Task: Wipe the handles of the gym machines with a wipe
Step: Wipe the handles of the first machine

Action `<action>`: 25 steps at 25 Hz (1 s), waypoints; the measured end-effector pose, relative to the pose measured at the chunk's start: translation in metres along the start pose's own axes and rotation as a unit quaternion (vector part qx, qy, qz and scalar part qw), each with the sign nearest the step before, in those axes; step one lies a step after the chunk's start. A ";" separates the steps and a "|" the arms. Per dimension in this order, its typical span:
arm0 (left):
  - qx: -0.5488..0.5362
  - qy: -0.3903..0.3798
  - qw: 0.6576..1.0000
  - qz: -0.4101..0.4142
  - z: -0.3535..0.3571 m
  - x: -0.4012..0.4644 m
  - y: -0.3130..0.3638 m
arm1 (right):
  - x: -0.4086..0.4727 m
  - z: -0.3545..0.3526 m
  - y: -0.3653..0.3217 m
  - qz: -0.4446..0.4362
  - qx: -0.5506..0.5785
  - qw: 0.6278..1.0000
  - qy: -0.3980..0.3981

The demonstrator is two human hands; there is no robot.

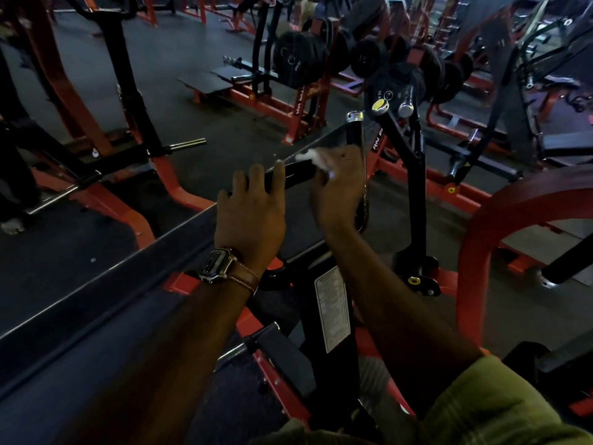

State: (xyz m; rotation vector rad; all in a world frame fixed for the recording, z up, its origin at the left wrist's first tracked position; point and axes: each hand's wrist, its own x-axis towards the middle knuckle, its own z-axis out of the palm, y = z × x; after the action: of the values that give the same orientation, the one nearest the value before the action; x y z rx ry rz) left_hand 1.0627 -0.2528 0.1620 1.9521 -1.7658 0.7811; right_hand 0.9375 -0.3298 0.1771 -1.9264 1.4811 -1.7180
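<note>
Left hand: we see our left hand (250,210) laid on the black handle (298,171), its fingers draped over the top edge, only slightly bent, holding it steady.
Right hand: our right hand (338,184) is curled round the wipe (313,156), pressing it against the handle just beyond the left fingertips.
Wipe: white, bunched up, showing only at the top left of the right hand; the rest is hidden in our grip and blurred.
Handle: a black bar running from lower left up to the right, ending near a chrome cap (354,116).
Watch: a square-cased watch (215,264) on a brown strap sits on our left wrist.
Sleeve: an olive sleeve (500,403) covers our right upper arm at the bottom right.
Label: a white label (332,313) is stuck to the black upright below our forearms.
Surroundings: we note red frames and black weight plates (296,59) beyond the handle, on a dark floor.
</note>
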 end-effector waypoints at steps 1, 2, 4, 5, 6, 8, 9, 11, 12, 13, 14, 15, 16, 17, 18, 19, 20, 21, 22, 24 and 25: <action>-0.001 0.002 1.000 0.000 0.000 0.000 0.000 | -0.014 0.003 -0.008 -0.035 0.020 0.998 -0.041; -0.002 0.002 1.000 -0.001 0.000 0.000 -0.001 | -0.024 0.003 -0.009 -0.063 0.042 0.995 -0.062; -0.007 -0.004 1.000 -0.003 -0.001 0.000 0.000 | -0.009 -0.002 0.006 -0.079 0.032 0.996 -0.013; -0.011 -0.007 1.000 -0.004 -0.002 0.001 0.000 | 0.009 -0.005 0.020 -0.053 0.016 0.998 0.034; -0.017 -0.008 1.000 -0.004 -0.002 0.001 0.001 | 0.019 -0.007 0.024 -0.010 0.008 0.998 0.064; -0.024 -0.008 1.000 -0.002 -0.003 0.001 0.002 | 0.013 -0.003 0.018 0.021 0.000 0.999 0.038; -0.017 -0.008 1.000 0.000 -0.003 0.001 0.002 | -0.001 0.003 0.011 -0.030 -0.028 0.999 -0.004; 0.017 0.007 1.000 0.012 -0.004 -0.001 0.002 | -0.019 0.009 0.016 -0.136 -0.059 0.987 -0.061; 0.034 0.018 0.999 0.026 -0.004 -0.002 0.003 | -0.010 0.007 0.018 -0.136 -0.053 0.988 -0.052; 0.047 0.027 0.998 0.045 -0.005 -0.002 0.005 | 0.004 0.007 0.027 -0.098 -0.052 0.994 -0.021; 0.058 0.034 0.996 0.067 -0.005 -0.002 0.007 | 0.017 0.006 0.033 -0.044 -0.045 0.998 0.023; 0.069 0.038 0.993 0.085 -0.004 -0.003 0.008 | 0.021 0.006 0.034 -0.012 -0.026 0.998 0.054; 0.080 0.041 0.991 0.099 -0.003 -0.004 0.009 | 0.016 0.009 0.028 -0.001 -0.005 0.998 0.058; 0.087 0.045 0.990 0.106 -0.002 -0.004 0.009 | 0.004 0.015 0.020 -0.026 0.022 0.999 0.039; 0.089 0.050 0.989 0.107 -0.001 -0.004 0.008 | -0.010 0.018 0.011 -0.072 0.049 0.996 0.014; 0.088 0.055 0.989 0.105 -0.001 -0.003 0.008 | -0.020 0.020 0.008 -0.117 0.062 0.991 -0.004; 0.091 0.057 0.989 0.102 0.000 -0.003 0.008 | -0.019 0.016 0.010 -0.150 0.066 0.987 -0.007; 0.093 0.057 0.989 0.101 0.000 -0.003 0.008 | -0.012 0.013 0.017 -0.145 0.058 0.988 0.005; 0.093 0.054 0.989 0.101 0.000 -0.003 0.008 | -0.001 0.009 0.025 -0.098 0.041 0.994 0.027; 0.090 0.047 0.990 0.101 -0.001 -0.004 0.010 | 0.006 0.008 0.027 0.005 0.026 0.998 0.055; 0.089 0.041 0.990 0.100 -0.002 -0.004 0.011 | 0.000 0.011 0.022 0.021 0.042 0.998 0.042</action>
State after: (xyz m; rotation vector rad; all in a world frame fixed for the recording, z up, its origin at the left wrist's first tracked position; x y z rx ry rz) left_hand 1.0518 -0.2501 0.1604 1.8399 -1.9201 1.1052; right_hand 0.9345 -0.3455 0.1587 -1.7896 1.4424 -1.8313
